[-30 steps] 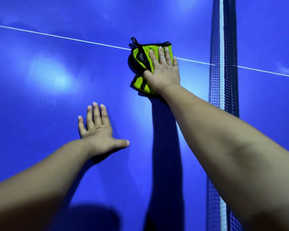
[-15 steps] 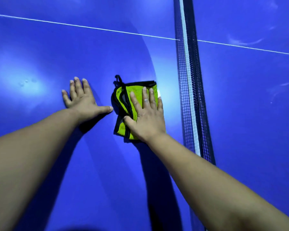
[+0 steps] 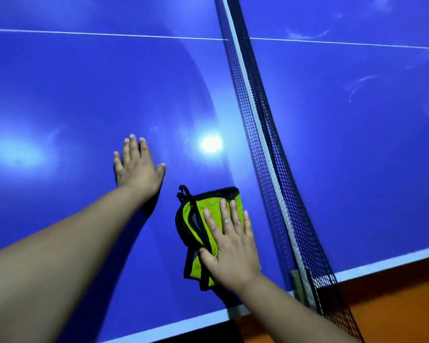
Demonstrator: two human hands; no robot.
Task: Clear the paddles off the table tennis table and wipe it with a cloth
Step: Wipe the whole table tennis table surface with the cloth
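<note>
A folded green cloth point(image 3: 200, 219) with black trim lies on the blue table tennis table point(image 3: 84, 95), close to its near edge and just left of the net. My right hand point(image 3: 229, 246) presses flat on the cloth with straight fingers. My left hand point(image 3: 136, 167) rests flat on the bare table surface, to the left of the cloth and a little farther in. No paddle is in view.
The black net point(image 3: 265, 149) with a white top band runs from the far side to the near edge, where its clamp point(image 3: 301, 288) grips the table. Faint smears mark the half right of the net. An orange floor point(image 3: 394, 305) shows beyond the near edge.
My right hand has dragged the cloth from near the white centre line back toward the near edge, alongside the net. My left hand has stayed flat on the table.
</note>
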